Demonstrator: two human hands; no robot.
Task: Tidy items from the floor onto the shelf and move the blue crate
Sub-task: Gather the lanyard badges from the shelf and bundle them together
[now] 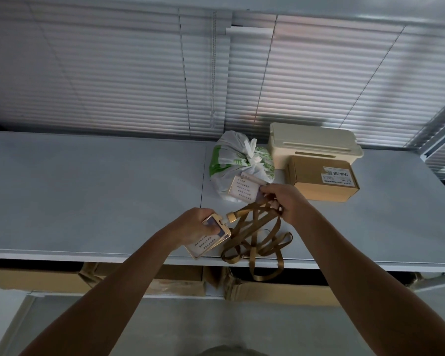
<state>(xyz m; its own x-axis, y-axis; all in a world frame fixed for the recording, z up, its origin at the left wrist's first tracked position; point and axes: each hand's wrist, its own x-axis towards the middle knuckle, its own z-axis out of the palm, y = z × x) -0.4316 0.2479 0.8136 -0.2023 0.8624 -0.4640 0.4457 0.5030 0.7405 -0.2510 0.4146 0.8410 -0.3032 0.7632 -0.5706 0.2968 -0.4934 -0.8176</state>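
Over the front of the white shelf top (93, 191), my left hand (194, 226) grips a stack of gold-framed badge cards (208, 244). My right hand (284, 201) holds another badge card (244, 188) and a bunch of tan lanyard straps (257, 237). The straps loop down onto the shelf, and one hangs over its front edge. A tied white and green plastic bag (238, 160) sits just behind the right hand's card. No blue crate is in view.
A cream plastic box (314, 143) stands at the back right of the shelf, with a labelled cardboard box (323, 179) in front of it. Brown cartons (280, 289) fill the level below. Closed blinds (139, 73) hang behind the shelf.
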